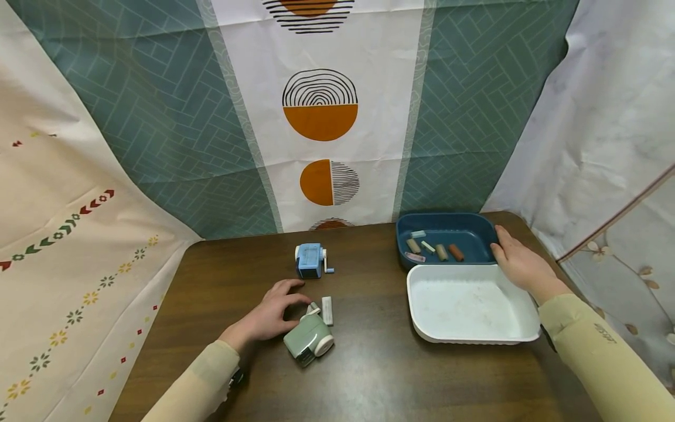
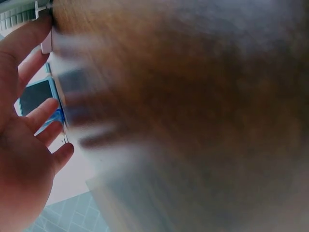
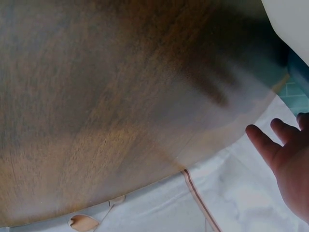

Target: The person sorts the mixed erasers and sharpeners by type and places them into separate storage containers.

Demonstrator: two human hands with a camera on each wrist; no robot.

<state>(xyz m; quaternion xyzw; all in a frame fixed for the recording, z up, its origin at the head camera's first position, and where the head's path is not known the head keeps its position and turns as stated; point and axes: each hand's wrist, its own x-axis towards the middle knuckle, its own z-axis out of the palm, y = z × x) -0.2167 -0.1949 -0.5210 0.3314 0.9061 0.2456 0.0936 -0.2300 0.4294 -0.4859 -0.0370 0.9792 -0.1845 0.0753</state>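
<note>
In the head view my left hand (image 1: 271, 313) reaches over the table beside a pale green crank pencil sharpener (image 1: 307, 335). Its thumb and index fingertip come right at the sharpener's crank end, with a gap between them. A white block like an eraser (image 1: 327, 310) lies just beyond. Above these stands a blue crank pencil sharpener (image 1: 310, 260). My right hand (image 1: 519, 264) rests with extended fingers at the right rim of a dark blue tray (image 1: 448, 221). Several small stubs lie in it, including a reddish-brown one (image 1: 456, 252). The right wrist view shows straight fingers.
A white tray (image 1: 474, 302) stands in front of the blue tray, overlapping its front edge in the head view. The dark wooden table (image 1: 369, 375) ends at a patterned cloth (image 1: 327, 123) behind, with more cloth hanging at both sides.
</note>
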